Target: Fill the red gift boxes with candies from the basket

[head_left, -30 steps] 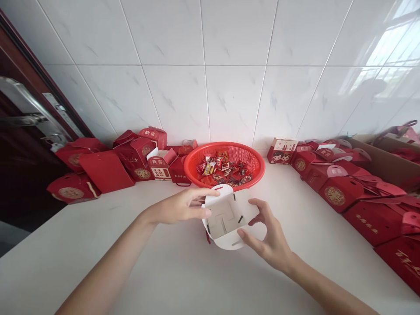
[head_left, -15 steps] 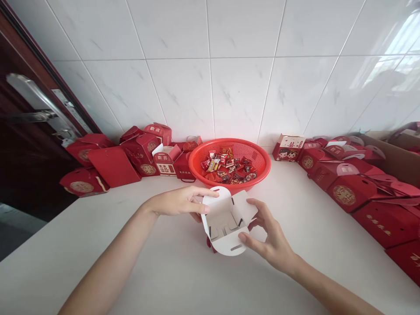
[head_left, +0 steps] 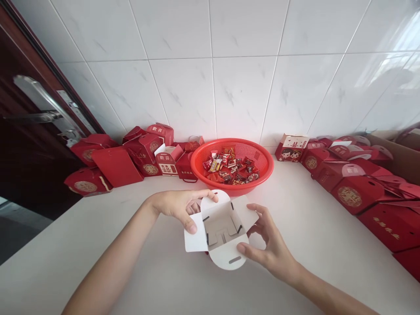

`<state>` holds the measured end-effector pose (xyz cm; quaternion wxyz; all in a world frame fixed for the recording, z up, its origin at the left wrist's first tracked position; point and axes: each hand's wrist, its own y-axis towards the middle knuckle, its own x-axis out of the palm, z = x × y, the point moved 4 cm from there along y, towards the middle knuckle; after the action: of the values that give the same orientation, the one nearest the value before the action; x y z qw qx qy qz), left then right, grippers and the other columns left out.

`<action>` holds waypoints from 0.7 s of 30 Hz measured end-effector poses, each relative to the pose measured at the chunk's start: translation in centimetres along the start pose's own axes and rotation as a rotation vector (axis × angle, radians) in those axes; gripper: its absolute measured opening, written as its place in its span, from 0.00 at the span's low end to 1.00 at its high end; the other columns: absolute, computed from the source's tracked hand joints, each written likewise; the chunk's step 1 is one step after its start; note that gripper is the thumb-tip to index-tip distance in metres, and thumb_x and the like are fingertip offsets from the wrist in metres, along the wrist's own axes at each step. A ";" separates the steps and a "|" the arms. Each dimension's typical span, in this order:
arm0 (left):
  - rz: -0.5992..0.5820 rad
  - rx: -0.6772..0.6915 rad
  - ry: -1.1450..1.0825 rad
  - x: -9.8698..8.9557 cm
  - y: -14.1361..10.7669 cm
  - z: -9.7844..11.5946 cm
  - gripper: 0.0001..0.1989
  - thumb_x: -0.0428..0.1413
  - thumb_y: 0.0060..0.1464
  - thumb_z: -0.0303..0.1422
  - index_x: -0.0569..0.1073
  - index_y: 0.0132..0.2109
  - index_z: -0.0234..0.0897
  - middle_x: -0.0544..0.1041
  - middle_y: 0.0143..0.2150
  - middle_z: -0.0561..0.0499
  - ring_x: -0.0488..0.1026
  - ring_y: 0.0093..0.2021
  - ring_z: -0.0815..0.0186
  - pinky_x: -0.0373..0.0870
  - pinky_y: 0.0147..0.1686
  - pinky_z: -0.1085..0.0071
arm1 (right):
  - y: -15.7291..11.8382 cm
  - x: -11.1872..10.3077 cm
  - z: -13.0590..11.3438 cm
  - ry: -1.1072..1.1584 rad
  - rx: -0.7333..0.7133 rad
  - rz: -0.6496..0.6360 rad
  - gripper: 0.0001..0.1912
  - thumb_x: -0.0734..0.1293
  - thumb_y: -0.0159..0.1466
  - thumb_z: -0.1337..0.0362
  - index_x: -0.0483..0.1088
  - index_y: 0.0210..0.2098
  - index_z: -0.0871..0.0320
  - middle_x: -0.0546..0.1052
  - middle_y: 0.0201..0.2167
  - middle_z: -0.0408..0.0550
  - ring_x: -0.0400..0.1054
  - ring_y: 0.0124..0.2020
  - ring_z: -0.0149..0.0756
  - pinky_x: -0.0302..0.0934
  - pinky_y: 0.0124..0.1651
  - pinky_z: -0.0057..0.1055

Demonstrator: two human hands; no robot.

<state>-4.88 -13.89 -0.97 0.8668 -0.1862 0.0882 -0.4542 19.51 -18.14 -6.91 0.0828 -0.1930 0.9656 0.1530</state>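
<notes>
A small cardboard gift box stands in front of me with its top open and its flaps folded outward. Its inside is white, bare down to the interlocked bottom tabs; a little red shows underneath. My left hand grips it from the left, thumb on the left flap and a fingertip on the far rounded flap. On the other side my right hand has its thumb on the near rounded flap and its index finger on the right flap. Just beyond the box is a red plastic basket of wrapped candies.
Red gift boxes are grouped at the back left, one with its lid up. More red boxes line the right side, with a brown carton behind. A tiled wall closes the back; a dark door stands left.
The left flap has come outward under my left thumb and now lies spread. My left hand has shifted slightly left and down; my right hand keeps its hold.
</notes>
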 end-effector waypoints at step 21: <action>0.174 0.015 0.156 -1.4 0.2 0.0 0.36 0.72 0.41 0.37 0.64 0.54 0.42 0.74 0.48 0.48 0.74 0.47 0.60 0.73 0.38 0.70 | 3.0 -1.7 1.9 -0.050 -0.109 -0.043 0.42 0.74 0.61 0.48 0.52 0.66 0.50 0.74 0.39 0.46 0.73 0.38 0.38 0.72 0.46 0.41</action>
<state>-5.56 -12.62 -1.05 0.8949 -0.1354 0.1678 -0.3908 20.03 -14.29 -7.51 0.0995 -0.2143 0.9491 0.2085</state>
